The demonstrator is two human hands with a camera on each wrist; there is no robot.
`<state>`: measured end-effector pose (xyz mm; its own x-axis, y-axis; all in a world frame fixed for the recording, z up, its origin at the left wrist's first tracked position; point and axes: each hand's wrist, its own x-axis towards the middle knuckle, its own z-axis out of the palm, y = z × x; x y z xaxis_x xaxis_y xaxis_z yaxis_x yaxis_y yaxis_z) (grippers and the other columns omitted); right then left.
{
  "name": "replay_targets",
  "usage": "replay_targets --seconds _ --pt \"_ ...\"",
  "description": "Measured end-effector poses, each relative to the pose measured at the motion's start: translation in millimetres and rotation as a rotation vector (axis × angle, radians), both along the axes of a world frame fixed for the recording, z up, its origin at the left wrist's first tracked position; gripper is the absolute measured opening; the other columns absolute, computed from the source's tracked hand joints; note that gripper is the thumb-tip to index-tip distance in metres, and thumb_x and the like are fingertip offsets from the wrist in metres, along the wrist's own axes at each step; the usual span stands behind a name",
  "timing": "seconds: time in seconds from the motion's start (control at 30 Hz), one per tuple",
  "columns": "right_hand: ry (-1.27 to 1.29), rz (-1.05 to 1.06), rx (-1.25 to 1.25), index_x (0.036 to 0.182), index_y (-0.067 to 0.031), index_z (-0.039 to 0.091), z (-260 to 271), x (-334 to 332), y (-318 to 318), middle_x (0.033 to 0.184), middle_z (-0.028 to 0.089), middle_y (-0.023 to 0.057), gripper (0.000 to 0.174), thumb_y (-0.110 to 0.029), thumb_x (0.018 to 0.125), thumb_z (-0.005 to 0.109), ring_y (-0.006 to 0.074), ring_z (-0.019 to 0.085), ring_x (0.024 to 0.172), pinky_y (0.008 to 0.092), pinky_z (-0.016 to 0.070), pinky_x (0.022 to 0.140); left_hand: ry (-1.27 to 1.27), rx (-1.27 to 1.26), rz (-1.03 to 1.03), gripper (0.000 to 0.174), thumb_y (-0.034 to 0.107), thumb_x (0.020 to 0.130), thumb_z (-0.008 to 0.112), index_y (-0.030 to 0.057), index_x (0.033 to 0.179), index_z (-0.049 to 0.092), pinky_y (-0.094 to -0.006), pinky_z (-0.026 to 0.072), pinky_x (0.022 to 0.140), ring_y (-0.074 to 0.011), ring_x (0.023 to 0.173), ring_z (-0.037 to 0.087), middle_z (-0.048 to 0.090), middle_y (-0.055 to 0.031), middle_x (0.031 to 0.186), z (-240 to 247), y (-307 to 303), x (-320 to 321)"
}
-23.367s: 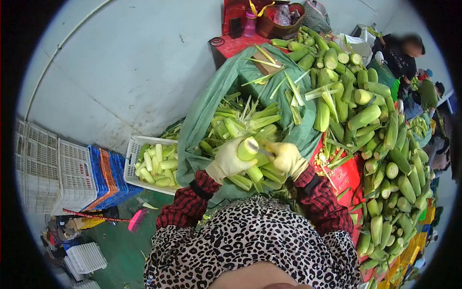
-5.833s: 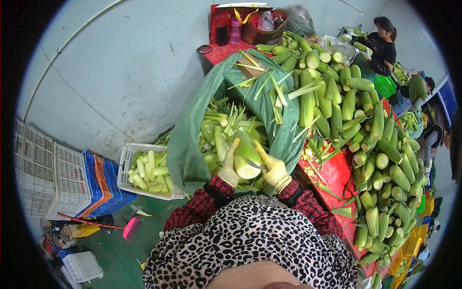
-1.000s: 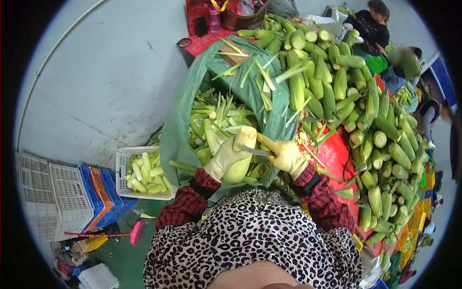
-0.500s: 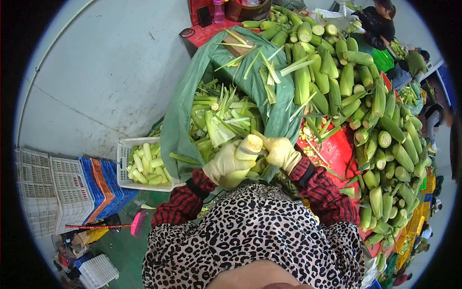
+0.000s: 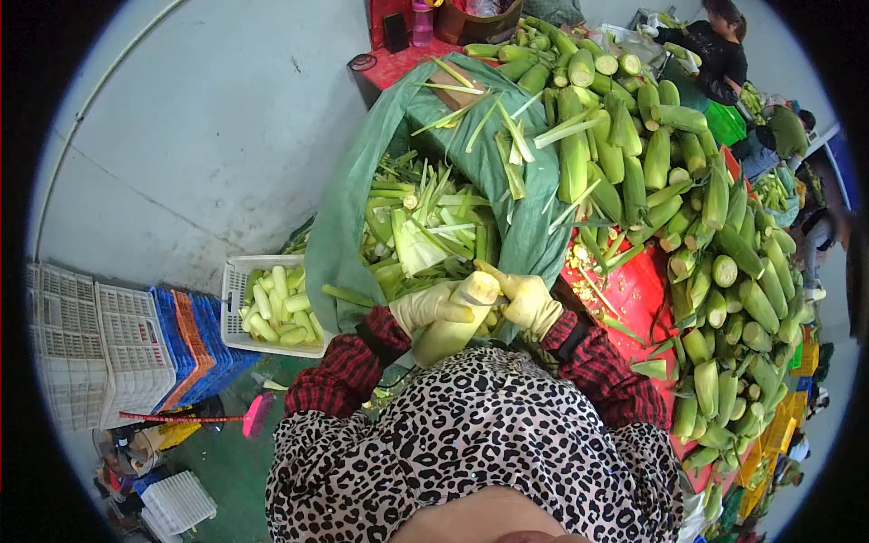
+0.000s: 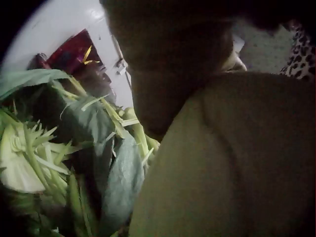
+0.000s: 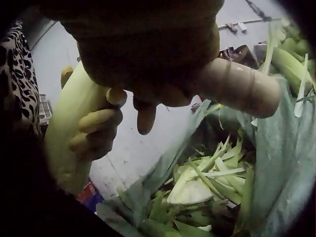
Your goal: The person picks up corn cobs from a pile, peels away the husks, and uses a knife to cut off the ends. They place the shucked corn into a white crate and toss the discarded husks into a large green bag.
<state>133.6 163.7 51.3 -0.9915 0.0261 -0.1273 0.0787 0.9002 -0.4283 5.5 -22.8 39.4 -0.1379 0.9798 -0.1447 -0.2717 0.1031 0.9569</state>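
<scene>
A pale ear of corn (image 5: 444, 342) lies slanted in front of the body, its cut stem end up and to the right. My gloved left hand (image 5: 425, 308) grips it around the upper part; its fingers (image 7: 98, 123) show curled on the husk in the right wrist view. Close beside the stem end, my gloved right hand (image 5: 532, 301) holds a knife, whose pale round handle (image 7: 242, 89) sticks out in the right wrist view. The blade is mostly hidden. Beyond both hands, stripped husks (image 5: 421, 240) fill a green sack (image 5: 339, 244).
To the left stands a white crate (image 5: 228, 303) of pale trimmed ears. Stacked crates (image 5: 136, 335) and a pink broom (image 5: 258, 414) are farther left. Unhusked corn (image 5: 760, 303) is heaped on a red table (image 5: 634, 290) to the right. Other people work at the back right.
Earlier the held ear was greener; its husk is now paler. A second ago the blade showed across the stem end; now it is mostly hidden, and that end has shifted slightly right and down.
</scene>
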Motion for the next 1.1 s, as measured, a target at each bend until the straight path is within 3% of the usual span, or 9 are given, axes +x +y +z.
replay_targets --seconds 0.13,0.23,0.37,0.47,0.57,0.67,0.77,0.93,1.1 --pt "0.119 -0.038 -0.080 0.146 -0.0141 0.036 -19.2 10.5 5.7 0.083 0.068 0.0158 0.077 -0.014 0.073 0.061 0.0320 0.067 0.072 0.0404 0.0528 0.064 -0.059 0.015 0.011 0.049 0.024 0.080 0.072 0.0018 0.121 0.057 -0.0297 0.0471 0.088 -0.0138 0.098 0.059 0.064 -0.0036 0.111 -7.5 6.8 10.3" --pt "0.016 -0.114 -0.021 0.146 -0.0133 0.036 -16.0 13.2 1.4 0.084 0.068 0.0165 0.077 -0.013 0.073 0.059 0.0323 0.067 0.074 0.0405 0.0530 0.065 0.143 -0.103 0.149 0.053 0.023 0.079 0.073 0.0010 0.123 0.055 -0.0293 0.0466 0.090 -0.0125 0.101 0.057 0.062 -0.0040 0.113 -4.4 6.8 17.7" --pt "0.049 -0.157 -0.049 0.145 -0.0133 0.037 -44.8 16.4 2.1 0.087 0.069 0.0166 0.074 -0.013 0.074 0.059 0.0331 0.067 0.076 0.0409 0.0533 0.068 0.720 -0.499 0.217 0.065 0.041 0.070 0.078 0.0015 0.117 0.056 -0.0367 0.0508 0.084 -0.0265 0.093 0.066 0.067 -0.0145 0.102 32.0 10.4 30.2" --pt "0.083 -0.165 -0.071 0.144 -0.0131 0.038 -46.9 17.9 0.9 0.087 0.068 0.0172 0.071 -0.013 0.076 0.059 0.0327 0.067 0.078 0.0399 0.0536 0.068 0.823 -0.611 0.227 0.070 0.047 0.066 0.078 0.0018 0.115 0.056 -0.0397 0.0511 0.084 -0.0335 0.093 0.065 0.067 -0.0194 0.100 43.5 15.4 37.3" --pt "0.201 -0.176 -0.233 0.143 -0.0170 0.042 -54.3 24.5 6.7 0.090 0.068 0.0194 0.063 -0.029 0.085 0.064 0.0350 0.067 0.081 0.0385 0.0535 0.073 0.893 -0.523 0.081 0.071 0.045 0.069 0.077 0.0005 0.119 0.055 -0.0377 0.0502 0.086 -0.0284 0.097 0.065 0.066 -0.0164 0.106 47.5 11.4 29.9" --pt "0.205 -0.130 -0.263 0.144 -0.0195 0.041 -38.4 23.4 7.0 0.091 0.067 0.0197 0.062 -0.023 0.085 0.061 0.0342 0.067 0.083 0.0386 0.0535 0.074 0.164 0.071 0.014 0.068 0.043 0.074 0.076 -0.0019 0.120 0.054 -0.0352 0.0507 0.084 -0.0238 0.094 0.065 0.067 -0.0128 0.104 -4.9 5.4 -2.9" --pt "0.066 -0.096 -0.168 0.145 -0.0215 0.039 -17.2 19.5 0.1 0.089 0.067 0.0190 0.064 -0.018 0.085 0.060 0.0334 0.067 0.082 0.0390 0.0535 0.073 -0.289 0.052 -0.297 0.060 0.034 0.080 0.073 -0.0012 0.125 0.053 -0.0310 0.0487 0.086 -0.0159 0.096 0.061 0.065 -0.0068 0.105 1.2 11.0 -1.6" --pt "0.179 -0.148 -0.115 0.144 -0.0143 0.038 -36.5 24.0 2.0 0.090 0.068 0.0167 0.071 -0.014 0.077 0.061 0.0324 0.067 0.078 0.0397 0.0533 0.068 -0.088 -0.046 0.011 0.046 0.023 0.079 0.074 0.0043 0.117 0.057 -0.0303 0.0490 0.083 -0.0141 0.095 0.059 0.063 -0.0037 0.108 -3.3 13.0 16.6" --pt "0.063 -0.265 -0.095 0.141 -0.0121 0.042 -42.4 21.2 -2.6 0.093 0.068 0.0202 0.063 -0.015 0.081 0.057 0.0350 0.067 0.082 0.0419 0.0532 0.071 0.699 -0.517 0.236 0.068 0.041 0.068 0.079 0.0008 0.117 0.055 -0.0354 0.0510 0.083 -0.0277 0.095 0.065 0.066 -0.0153 0.104 30.7 23.3 34.1"
